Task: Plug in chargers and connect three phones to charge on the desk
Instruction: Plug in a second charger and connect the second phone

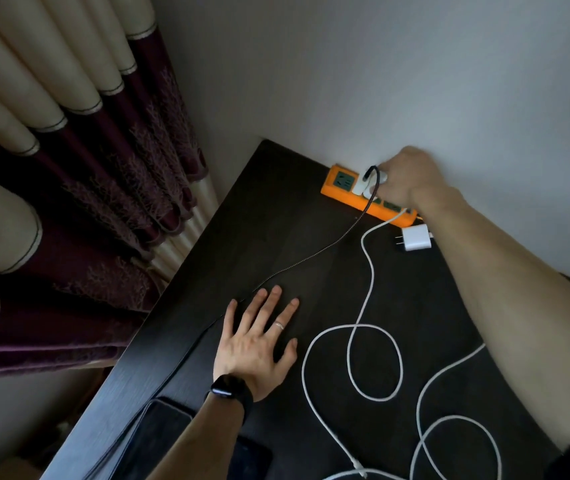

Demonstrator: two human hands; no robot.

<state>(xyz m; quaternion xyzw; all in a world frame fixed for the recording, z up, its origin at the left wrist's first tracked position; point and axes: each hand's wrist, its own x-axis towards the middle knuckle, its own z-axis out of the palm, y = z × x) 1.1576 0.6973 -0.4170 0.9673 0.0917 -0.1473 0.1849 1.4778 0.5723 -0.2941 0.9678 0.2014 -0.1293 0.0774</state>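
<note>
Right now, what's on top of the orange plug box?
A white charger with a dark cable sits in the orange strip, gripped by the right hand. That hand hides sockets beneath it.

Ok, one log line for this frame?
right hand grips charger at strip | left hand flat on desk | loose charger unplugged beside strip

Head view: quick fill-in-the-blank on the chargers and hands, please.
The right hand grips a white charger at the ____ power strip.
The left hand lies flat on the desk, holding ____.
A second white charger lies ____ beside the strip, prongs exposed.
Missing words: orange; nothing; unplugged.
</note>
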